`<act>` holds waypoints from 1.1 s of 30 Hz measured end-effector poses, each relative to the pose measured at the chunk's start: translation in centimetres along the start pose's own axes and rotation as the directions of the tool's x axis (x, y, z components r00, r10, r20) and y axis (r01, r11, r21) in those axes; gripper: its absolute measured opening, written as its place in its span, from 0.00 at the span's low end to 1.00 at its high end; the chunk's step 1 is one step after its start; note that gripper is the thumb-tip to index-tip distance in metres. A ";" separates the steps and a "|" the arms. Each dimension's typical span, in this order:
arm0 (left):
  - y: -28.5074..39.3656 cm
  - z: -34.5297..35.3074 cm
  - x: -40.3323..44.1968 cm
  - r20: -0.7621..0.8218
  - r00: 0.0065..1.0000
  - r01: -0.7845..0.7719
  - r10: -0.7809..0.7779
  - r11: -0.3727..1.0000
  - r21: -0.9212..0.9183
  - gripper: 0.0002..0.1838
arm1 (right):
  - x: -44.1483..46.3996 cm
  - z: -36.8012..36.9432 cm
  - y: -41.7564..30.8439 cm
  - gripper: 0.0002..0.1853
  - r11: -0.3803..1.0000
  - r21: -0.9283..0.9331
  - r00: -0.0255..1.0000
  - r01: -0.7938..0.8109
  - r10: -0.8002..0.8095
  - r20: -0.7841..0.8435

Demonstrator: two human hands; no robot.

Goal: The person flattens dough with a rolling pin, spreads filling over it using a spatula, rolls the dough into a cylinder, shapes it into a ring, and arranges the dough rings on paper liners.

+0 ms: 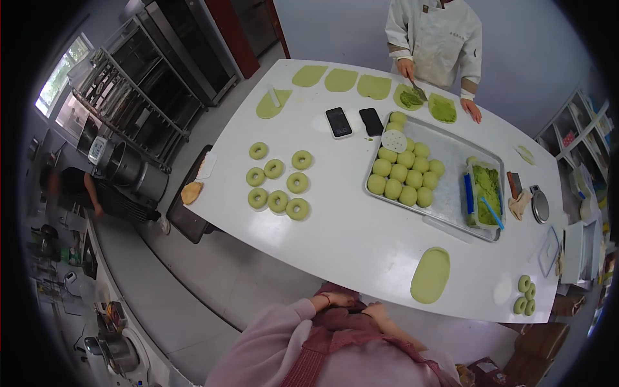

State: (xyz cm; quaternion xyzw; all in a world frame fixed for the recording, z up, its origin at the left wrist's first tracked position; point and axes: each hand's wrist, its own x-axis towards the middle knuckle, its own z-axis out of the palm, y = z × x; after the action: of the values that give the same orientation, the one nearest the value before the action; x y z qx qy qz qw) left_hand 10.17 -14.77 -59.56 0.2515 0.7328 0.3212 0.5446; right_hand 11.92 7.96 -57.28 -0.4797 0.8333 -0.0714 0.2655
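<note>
Both my hands are low at my waist, by the near edge of the table. My left hand (340, 299) is closed on the bunched cloth of my dark red apron (342, 320). My right hand (375, 311) grips the same cloth on the other side; its fingertips are partly hidden in the folds. Nearest on the table, to the right, lies a flat oval of green dough (430, 275). Several green dough rings (277, 201) sit left of the middle. Beyond, a metal tray (451, 138) holds round green dough balls (398, 173) and a tub of green filling (485, 190).
Across the white table (342, 226), a co-worker (435, 42) spreads green filling on flat dough with a spatula (419, 91). Two phones (338, 122) lie near the tray. A round scale (540, 206) is at the right. Another person (84, 193) and a rack (138, 90) are left.
</note>
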 end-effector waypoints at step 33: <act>-1.3 -3.7 -4.0 -0.055 0.998 -0.013 -0.007 0.934 -0.358 0.33 | 3.4 -1.3 2.2 0.18 0.815 0.474 0.935 -0.333 0.219 0.279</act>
State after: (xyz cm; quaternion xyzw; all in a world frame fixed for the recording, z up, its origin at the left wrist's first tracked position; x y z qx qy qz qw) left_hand 7.74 -19.25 -57.19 0.1403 0.6765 0.4568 0.5603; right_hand 8.25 6.06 -58.30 -0.2695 0.8116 -0.2003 0.4781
